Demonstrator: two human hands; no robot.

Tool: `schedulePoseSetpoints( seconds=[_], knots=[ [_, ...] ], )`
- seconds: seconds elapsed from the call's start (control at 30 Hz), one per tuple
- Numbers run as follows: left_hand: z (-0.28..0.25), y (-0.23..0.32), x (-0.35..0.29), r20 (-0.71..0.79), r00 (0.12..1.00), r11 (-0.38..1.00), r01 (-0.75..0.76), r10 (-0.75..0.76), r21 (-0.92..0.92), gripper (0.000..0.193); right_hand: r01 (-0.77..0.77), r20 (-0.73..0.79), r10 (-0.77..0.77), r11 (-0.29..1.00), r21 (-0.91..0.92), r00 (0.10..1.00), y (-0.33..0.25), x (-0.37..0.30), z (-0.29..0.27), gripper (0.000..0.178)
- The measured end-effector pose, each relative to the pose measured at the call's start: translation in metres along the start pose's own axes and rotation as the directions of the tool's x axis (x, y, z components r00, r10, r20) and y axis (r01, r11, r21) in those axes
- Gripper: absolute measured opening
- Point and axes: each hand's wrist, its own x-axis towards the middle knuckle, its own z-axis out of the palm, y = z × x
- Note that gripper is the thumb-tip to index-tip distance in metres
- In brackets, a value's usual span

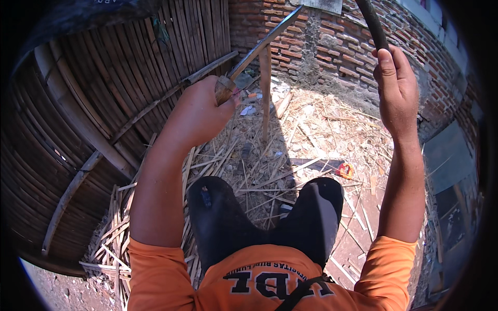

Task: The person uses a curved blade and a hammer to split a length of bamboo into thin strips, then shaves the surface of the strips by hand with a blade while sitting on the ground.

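My left hand (205, 111) is closed around the wooden handle (224, 90) of a large knife. Its long blade (267, 39) slants up and to the right, toward the brick wall. On the right, my raised right hand (395, 85) grips the lower end of a dark, slightly curved stick (372, 23). The stick's upper end runs out of view. The knife and the stick are well apart. Just below the blade rises an upright wooden post (265, 93); whether the blade touches it, I cannot tell.
Bamboo slats form a wall (122, 72) on the left, with a brick wall (342, 57) ahead. Thin strips and shavings (311, 129) litter the ground. A saw with an orange handle (344, 170) lies beyond my knees. Greyish sheets (451, 158) lean at the right.
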Motion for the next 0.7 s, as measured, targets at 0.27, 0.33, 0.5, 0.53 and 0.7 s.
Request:
schedulePoseSetpoints(
  seconds=[0.27,0.33,0.5,0.53,0.7],
  knots=[
    [0.003,0.009,-0.001,0.023,1.000,1.000,-0.014,0.014,-0.006,0.029,-0.104,0.335,0.204,0.950,-0.293,0.920,0.006,-0.028,0.034,0.032],
    [0.007,0.006,0.001,0.022,1.000,1.000,-0.005,0.005,-0.003,0.029,-0.091,0.279,0.173,0.955,-0.282,0.945,0.003,-0.032,0.036,0.035],
    [0.009,-0.002,0.003,0.000,1.000,1.000,-0.013,0.013,-0.026,0.030,0.007,0.040,-0.003,0.994,-0.110,0.999,-0.012,-0.016,0.015,0.041],
    [0.006,-0.001,0.002,-0.004,1.000,0.999,-0.022,0.022,-0.025,0.030,0.042,-0.006,-0.042,0.997,-0.069,0.999,-0.011,-0.013,0.011,0.041],
    [0.007,-0.001,0.004,-0.014,1.000,1.000,0.013,-0.013,0.015,0.030,-0.038,0.169,0.091,0.955,-0.295,0.981,-0.005,-0.022,0.011,0.039]
  ],
)
